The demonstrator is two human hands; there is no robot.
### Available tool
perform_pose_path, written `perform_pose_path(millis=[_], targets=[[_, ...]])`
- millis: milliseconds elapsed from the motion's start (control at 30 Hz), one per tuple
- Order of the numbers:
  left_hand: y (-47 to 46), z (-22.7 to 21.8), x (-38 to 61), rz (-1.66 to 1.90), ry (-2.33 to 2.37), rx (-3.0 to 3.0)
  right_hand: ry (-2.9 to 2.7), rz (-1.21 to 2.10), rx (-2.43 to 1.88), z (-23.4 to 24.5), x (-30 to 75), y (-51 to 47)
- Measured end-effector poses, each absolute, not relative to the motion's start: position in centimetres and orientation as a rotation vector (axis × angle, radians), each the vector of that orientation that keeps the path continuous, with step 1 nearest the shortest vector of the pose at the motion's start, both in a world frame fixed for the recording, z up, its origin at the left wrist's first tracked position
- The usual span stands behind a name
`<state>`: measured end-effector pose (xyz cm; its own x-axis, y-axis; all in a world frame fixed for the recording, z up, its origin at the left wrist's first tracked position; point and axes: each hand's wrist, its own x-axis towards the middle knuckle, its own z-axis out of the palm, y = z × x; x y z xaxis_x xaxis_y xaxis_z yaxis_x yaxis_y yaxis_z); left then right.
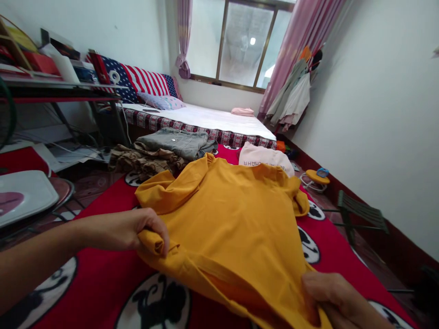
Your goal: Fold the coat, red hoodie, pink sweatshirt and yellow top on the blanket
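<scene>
A mustard-yellow shirt lies spread on a red blanket printed with black and white round figures. My left hand pinches a bunched corner of the shirt's near hem at the left. My right hand grips the hem at the lower right, fingers closed on the cloth. The shirt's far end, with its sleeves, points away from me.
Beyond the shirt lie a pink garment with lettering, grey folded trousers and a camouflage garment. A bed stands under the window. A desk is at the left, a green folding chair at the right.
</scene>
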<state>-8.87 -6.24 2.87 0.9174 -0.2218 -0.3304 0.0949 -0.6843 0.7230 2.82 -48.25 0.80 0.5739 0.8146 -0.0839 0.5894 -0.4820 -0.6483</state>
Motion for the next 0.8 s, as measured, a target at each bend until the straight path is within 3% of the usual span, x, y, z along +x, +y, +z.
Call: perform_pose_path(millis=[100, 167, 367, 533, 667, 800], targets=[[-5.9, 2.2, -9.8, -0.778, -0.126, 2.150, -1.127, 0.727, -2.334, 0.1, 2.5, -47.4], [-4.5, 1.5, -9.7, -0.760, -0.094, 2.144, -1.158, 0.810, -2.355, 0.1, 3.1, -46.4], [1.1, -2.2, -7.6, 0.203, 0.351, 2.564, -1.159, 0.478, -2.165, -1.3, 6.8, -39.6], [2.1, -4.9, -6.4, 0.288, 0.281, 2.633, -1.014, 0.146, -2.119, -5.8, 8.7, -34.5], [2.8, -1.9, -5.5, 0.226, 0.472, 2.519, -0.942, 0.050, -2.077, -7.5, 8.9, -34.1], [3.3, 5.7, -1.8, 0.452, 0.679, 2.580, -0.984, 0.026, -2.045, -7.3, 8.6, -34.8]])
